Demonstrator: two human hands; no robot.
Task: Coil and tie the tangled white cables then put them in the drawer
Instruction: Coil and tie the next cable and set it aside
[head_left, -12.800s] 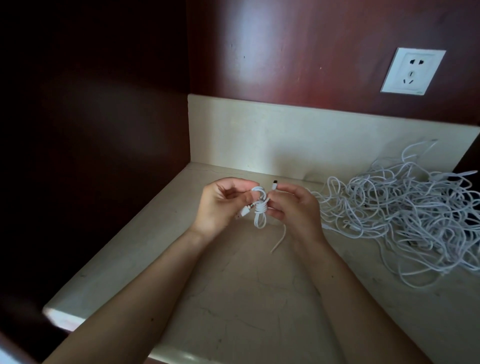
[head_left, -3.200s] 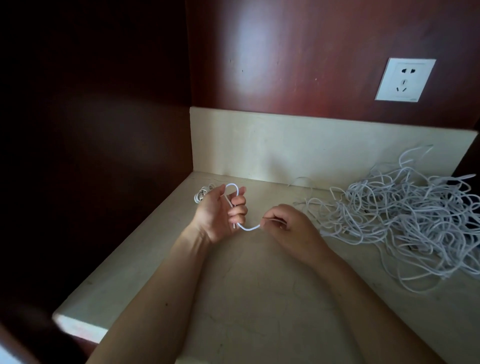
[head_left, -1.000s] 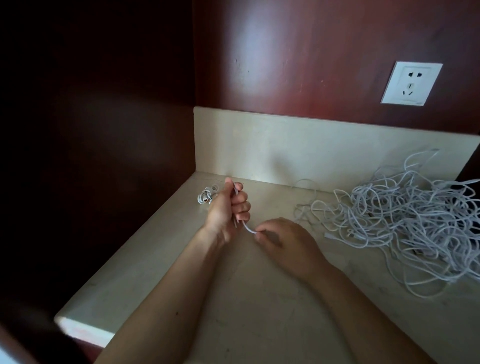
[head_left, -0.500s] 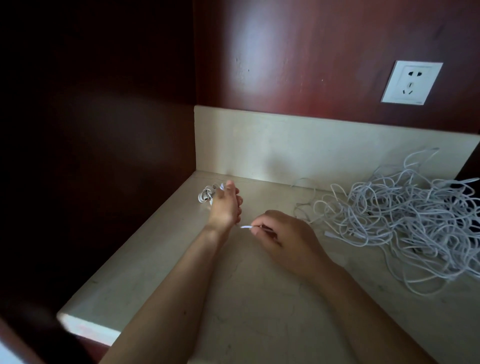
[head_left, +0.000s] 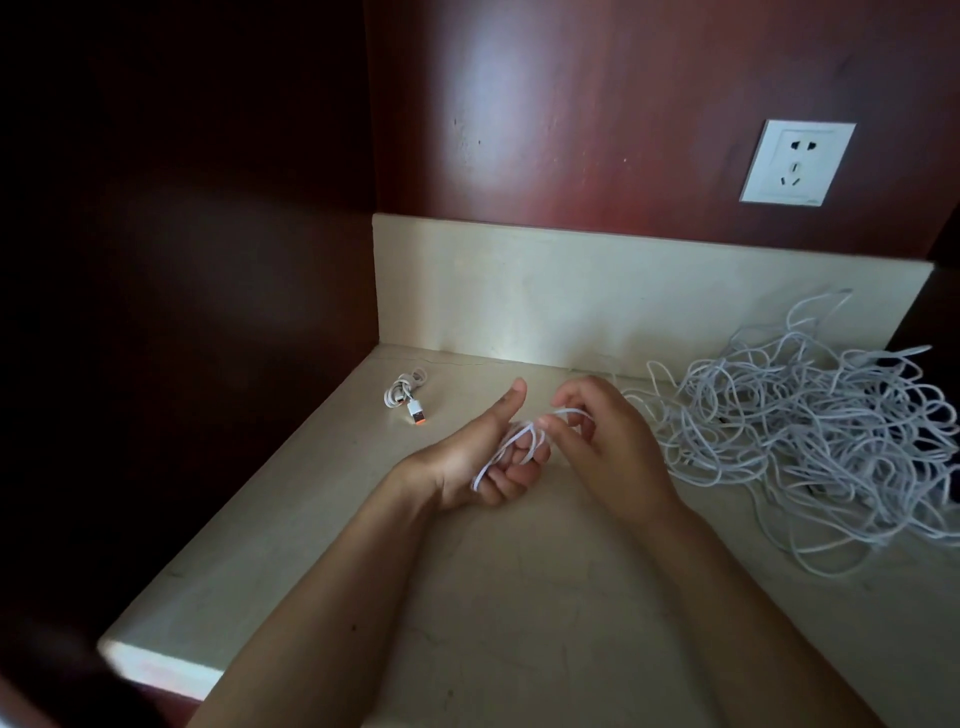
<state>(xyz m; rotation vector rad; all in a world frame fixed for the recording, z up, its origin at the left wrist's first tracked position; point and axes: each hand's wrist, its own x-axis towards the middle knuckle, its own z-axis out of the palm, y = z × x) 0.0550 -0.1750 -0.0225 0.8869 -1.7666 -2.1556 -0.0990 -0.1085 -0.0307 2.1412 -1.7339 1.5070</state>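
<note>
You faced a pale, veined stone countertop, its front edge catching light at the lower left. A cream backsplash ran along its rear. Above that you had a glossy reddish-brown wood panel carrying a white wall socket at the right, while a darker side panel closed the left.

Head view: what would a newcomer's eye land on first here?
The big tangle of white cables sprawls over the right of the counter. At the centre, the left hand holds loops of one cable while the right hand pinches it. A small tied bundle lies by the back left corner.
</note>
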